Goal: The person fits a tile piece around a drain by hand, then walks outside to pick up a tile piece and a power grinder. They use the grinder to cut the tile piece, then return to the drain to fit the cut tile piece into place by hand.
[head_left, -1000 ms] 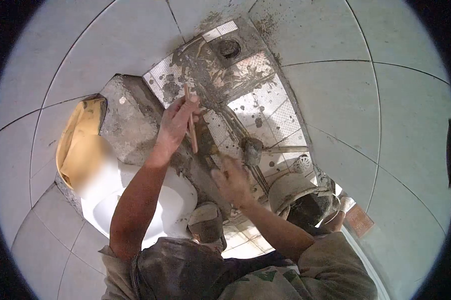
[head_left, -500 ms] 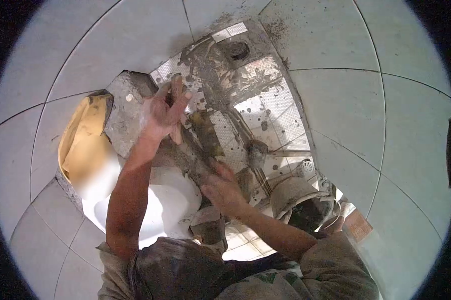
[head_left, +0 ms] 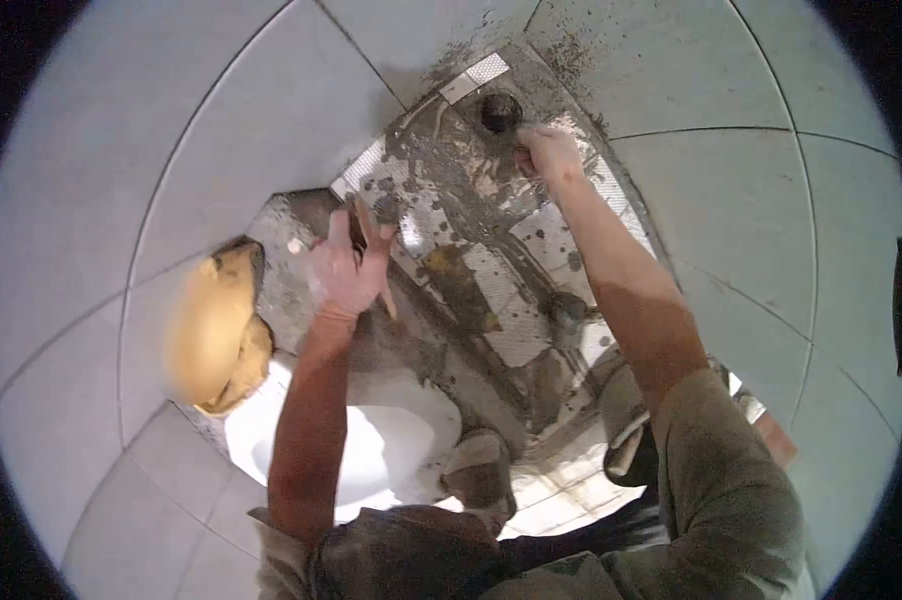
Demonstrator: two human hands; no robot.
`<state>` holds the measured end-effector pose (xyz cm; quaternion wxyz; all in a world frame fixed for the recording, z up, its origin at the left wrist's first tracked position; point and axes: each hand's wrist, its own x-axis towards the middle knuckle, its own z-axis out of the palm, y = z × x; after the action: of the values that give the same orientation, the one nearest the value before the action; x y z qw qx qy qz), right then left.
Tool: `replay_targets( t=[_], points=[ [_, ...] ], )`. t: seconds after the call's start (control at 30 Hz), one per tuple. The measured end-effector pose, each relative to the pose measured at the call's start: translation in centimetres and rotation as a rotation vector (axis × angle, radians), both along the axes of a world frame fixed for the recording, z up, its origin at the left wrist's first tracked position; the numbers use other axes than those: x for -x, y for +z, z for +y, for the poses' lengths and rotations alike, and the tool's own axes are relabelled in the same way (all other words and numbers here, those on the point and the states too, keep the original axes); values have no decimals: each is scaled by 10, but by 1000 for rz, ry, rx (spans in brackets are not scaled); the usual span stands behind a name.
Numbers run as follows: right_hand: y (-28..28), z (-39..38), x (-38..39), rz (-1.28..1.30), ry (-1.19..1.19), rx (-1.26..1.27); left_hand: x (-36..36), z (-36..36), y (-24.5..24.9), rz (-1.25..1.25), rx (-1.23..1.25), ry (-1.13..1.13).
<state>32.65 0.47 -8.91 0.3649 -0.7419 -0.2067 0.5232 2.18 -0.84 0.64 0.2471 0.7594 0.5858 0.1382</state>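
Note:
My left hand (head_left: 349,270) is wrapped round a flat strip of wood (head_left: 374,245), which stands at the edge of a grey mortar ledge (head_left: 286,230). To its right, my right hand (head_left: 549,155) reaches over the mud-smeared floor, with its fingers drawn together just beside a dark round hole (head_left: 501,112). What those fingers hold, if anything, is too small to make out. Wet grey mortar (head_left: 441,150) lies between the two hands, over white patterned tiles (head_left: 491,275).
A white toilet bowl (head_left: 401,425) stands below my left hand, with a yellow bag (head_left: 216,335) to its left. A short pipe stub (head_left: 565,310) rises from the floor. A bucket (head_left: 626,420) sits partly under my right arm. Large tiled walls surround the area.
My right hand has moved from the mortar edge near the middle up to the round hole. My left hand stays on the wood strip. The whole view has shifted slightly.

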Motion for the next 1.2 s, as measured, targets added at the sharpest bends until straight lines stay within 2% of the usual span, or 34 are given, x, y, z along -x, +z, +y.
replay_targets(
  t=[0.07,0.1,0.13,0.17,0.2,0.27,0.3,0.37,0.4,0.47,0.5,0.57,0.6,0.67,0.87,0.9,0.97,1.0,1.07,1.2],
  points=[
    [10,26,10,123,-93,57,1,-1,1,12,1,11],
    [-30,36,9,136,-112,53,0,0,1,-89,3,8],
    [-97,46,9,-24,23,-101,0,1,1,-80,0,-10],
    [-136,53,8,-191,158,-251,0,0,2,-51,6,-4],
    [-140,59,10,-189,145,-253,0,0,3,-25,11,4],
    [-144,74,23,35,-42,-182,-1,3,3,1,37,-16],
    [-122,76,27,37,-44,-176,0,2,1,-10,34,-18],
    [-46,83,33,369,-355,69,1,2,0,-17,29,-15],
    [-52,85,34,370,-352,68,1,3,0,-2,10,-33],
    [-87,87,33,181,-201,-51,-1,2,2,11,-10,-47],
    [-124,89,27,179,-197,-51,-2,1,6,-9,70,-12],
    [-191,95,13,-165,182,-248,-4,2,9,-32,152,26],
    [-149,93,12,-166,186,-246,-4,2,10,-16,166,27],
    [-48,99,39,275,-361,100,-3,2,9,0,181,33],
    [-92,108,37,192,-256,69,-3,3,7,18,150,22],
    [-115,108,35,191,-252,71,-1,3,3,34,113,1],
    [-159,110,32,57,-124,-145,-1,4,3,50,75,-16],
    [-145,110,35,57,-120,-146,-3,4,6,74,54,-21],
    [-98,111,41,182,-322,23,-4,4,6,97,34,-24],
    [-78,114,41,193,-269,131,-4,4,4,83,52,-12]
  ],
)
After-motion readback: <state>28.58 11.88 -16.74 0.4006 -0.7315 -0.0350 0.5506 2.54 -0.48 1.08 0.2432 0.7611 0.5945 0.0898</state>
